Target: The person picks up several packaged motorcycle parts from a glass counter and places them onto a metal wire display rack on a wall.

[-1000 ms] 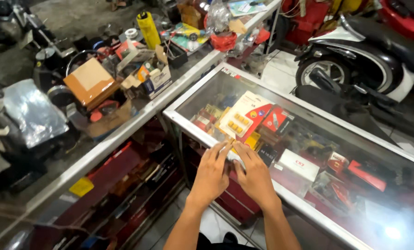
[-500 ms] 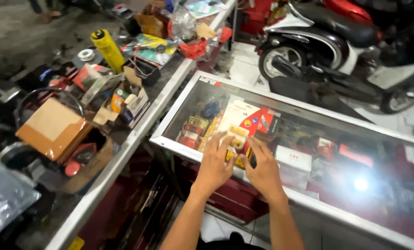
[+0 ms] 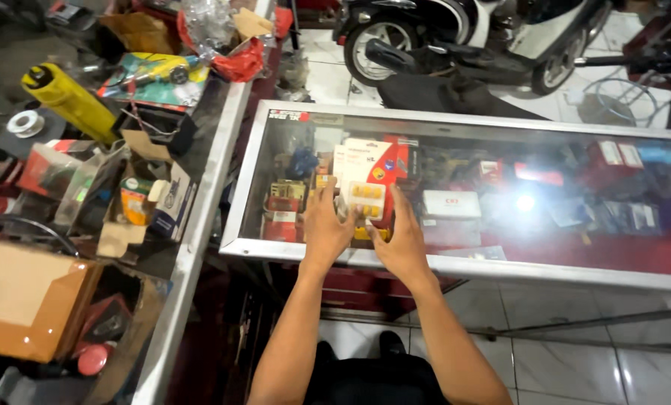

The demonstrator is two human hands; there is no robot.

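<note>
A white and red blister card [image 3: 365, 163] with small yellow parts lies on the glass top of a metal-framed display case [image 3: 500, 266]. My left hand [image 3: 328, 225] rests flat on the glass at the card's lower left, fingertips touching its edge. On the card's lower right side my right hand [image 3: 404, 244] lies flat too, its fingers stretched along that edge. Neither hand closes around the card. Under the glass sit several small red, yellow and white boxes, among them a white box [image 3: 452, 204].
A cluttered counter [image 3: 193, 247] runs along the left, with a yellow cylinder [image 3: 69, 101], a brown cardboard box [image 3: 28, 300] and small open cartons [image 3: 151, 202]. A scooter [image 3: 455, 30] is parked behind the case on white floor tiles [image 3: 576, 360].
Both hands have slid forward from the case's near edge onto the glass and now flank the blister card. The camera has tilted down and turned, so the case lies square in front.
</note>
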